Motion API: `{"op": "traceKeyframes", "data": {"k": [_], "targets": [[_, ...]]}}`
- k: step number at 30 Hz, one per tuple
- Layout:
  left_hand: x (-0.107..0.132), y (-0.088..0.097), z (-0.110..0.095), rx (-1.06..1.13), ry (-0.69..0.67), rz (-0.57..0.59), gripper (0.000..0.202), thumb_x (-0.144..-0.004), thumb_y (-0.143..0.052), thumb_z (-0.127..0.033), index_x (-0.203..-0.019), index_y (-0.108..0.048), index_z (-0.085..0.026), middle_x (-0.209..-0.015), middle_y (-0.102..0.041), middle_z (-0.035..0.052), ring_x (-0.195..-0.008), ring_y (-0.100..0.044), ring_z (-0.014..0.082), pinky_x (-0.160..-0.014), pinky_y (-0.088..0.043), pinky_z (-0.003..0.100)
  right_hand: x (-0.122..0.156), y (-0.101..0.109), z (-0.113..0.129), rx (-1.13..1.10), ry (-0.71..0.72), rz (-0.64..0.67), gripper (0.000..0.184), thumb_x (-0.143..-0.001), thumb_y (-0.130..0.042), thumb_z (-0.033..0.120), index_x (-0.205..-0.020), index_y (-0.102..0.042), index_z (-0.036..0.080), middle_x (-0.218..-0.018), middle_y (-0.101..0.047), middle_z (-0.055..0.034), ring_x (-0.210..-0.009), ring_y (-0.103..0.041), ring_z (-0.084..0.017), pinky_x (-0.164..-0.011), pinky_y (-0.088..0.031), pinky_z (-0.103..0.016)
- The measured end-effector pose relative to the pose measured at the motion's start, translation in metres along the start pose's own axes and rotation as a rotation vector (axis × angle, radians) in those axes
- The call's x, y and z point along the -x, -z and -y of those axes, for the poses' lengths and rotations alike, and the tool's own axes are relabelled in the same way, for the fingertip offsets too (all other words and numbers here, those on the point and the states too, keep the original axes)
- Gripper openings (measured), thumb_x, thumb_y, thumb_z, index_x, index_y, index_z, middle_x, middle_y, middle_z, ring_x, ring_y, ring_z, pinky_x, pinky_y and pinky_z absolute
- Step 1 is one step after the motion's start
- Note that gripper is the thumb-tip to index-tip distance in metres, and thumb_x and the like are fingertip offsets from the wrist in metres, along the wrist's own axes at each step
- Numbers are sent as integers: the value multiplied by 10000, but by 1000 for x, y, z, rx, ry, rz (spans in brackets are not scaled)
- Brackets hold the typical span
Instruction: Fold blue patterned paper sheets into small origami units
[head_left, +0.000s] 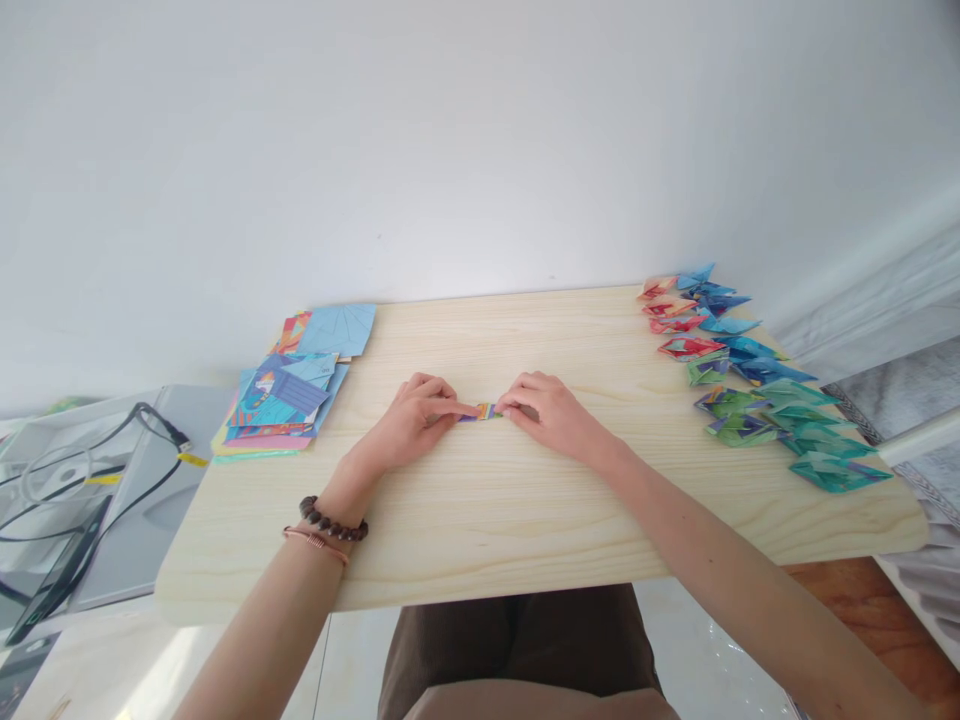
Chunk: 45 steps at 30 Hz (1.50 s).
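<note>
Head view, one moment.

- Small folded paper strip, multicoloured, lies flat on the light wooden table, about mid-width and slightly toward the far edge.
- Left hand: fingers curled, forefinger stretched out onto the strip's left end, clamping it against the tabletop.
- Right hand: fingers bunched, tips closed on the strip's right end. Only a short middle section of the strip shows between the two hands (thumb positions under the fingers: cannot tell).
- Both hands rest on the wood, knuckles up.
- Left wrist carries a dark bead bracelet, with a thin bangle just beside it.
- Far left corner of table: loose stack of patterned paper sheets, mostly blue, fanned unevenly and well apart from the hands.
- Right edge of table: row of folded paper pieces, red and blue at the far end, green and teal nearer, overlapping one another.
- Off the table to the left: black cables on a grey surface.
</note>
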<state>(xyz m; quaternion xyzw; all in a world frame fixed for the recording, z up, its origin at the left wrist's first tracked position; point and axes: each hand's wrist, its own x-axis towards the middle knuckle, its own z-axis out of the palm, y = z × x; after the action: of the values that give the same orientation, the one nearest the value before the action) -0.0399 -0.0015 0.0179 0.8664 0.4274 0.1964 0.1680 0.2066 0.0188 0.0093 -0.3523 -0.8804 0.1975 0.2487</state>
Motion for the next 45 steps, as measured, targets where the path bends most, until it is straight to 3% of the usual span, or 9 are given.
{"op": "traceKeyframes", "data": {"k": [8, 13, 19, 28, 35, 45], "targets": [[-3, 0, -9, 39, 90, -27, 210, -873, -556, -332, -1035, -687, -303, -866, -634, 18, -929, -473, 199, -888, -357, 376, -13, -14, 27, 89, -146, -127, 98, -801, -590, 281, -759, -594, 192, -744, -620, -13, -780, -509, -174, -762, -291, -327], [-4, -5, -10, 52, 148, -64, 179, -859, -575, -384, -941, -710, -300, -870, -645, 17, -946, -465, 209, -891, -349, 387, -16, -14, 22, -26, -209, -61, 65, -815, -575, 251, -773, -603, 210, -737, -630, 0, -780, -516, -170, -747, -296, -316], [-3, -5, -4, -4, 164, -20, 177, -842, -590, -424, -967, -701, -365, -905, -589, 17, -944, -433, 210, -878, -313, 400, -17, -8, 20, -89, -265, 10, 80, -798, -571, 198, -771, -637, 234, -752, -630, 10, -772, -511, -161, -762, -304, -325], [-3, 4, -13, -24, 253, 50, 174, -831, -596, -443, -971, -694, -409, -972, -528, 20, -1034, -389, 242, -908, -274, 467, -20, -2, 15, -63, -407, 69, 85, -789, -623, 314, -759, -693, 275, -809, -574, -29, -867, -492, -212, -810, -301, -389], [0, 2, -7, -28, 209, 21, 206, -868, -565, -314, -993, -684, -428, -1141, -457, 1, -1188, -326, 242, -1077, -18, 578, -19, 3, 9, -67, -356, 54, 126, -768, -589, 209, -795, -703, 256, -760, -587, -14, -776, -512, -175, -770, -359, -339], [-1, 6, 0, -14, 163, 81, 392, -863, -489, -127, -1031, -674, -429, -1167, -432, 21, -1202, -333, 243, -1072, -114, 567, -17, 7, 2, -122, -314, 58, 245, -761, -505, 112, -818, -711, 233, -705, -592, -5, -689, -510, -143, -651, -388, -270]]}}
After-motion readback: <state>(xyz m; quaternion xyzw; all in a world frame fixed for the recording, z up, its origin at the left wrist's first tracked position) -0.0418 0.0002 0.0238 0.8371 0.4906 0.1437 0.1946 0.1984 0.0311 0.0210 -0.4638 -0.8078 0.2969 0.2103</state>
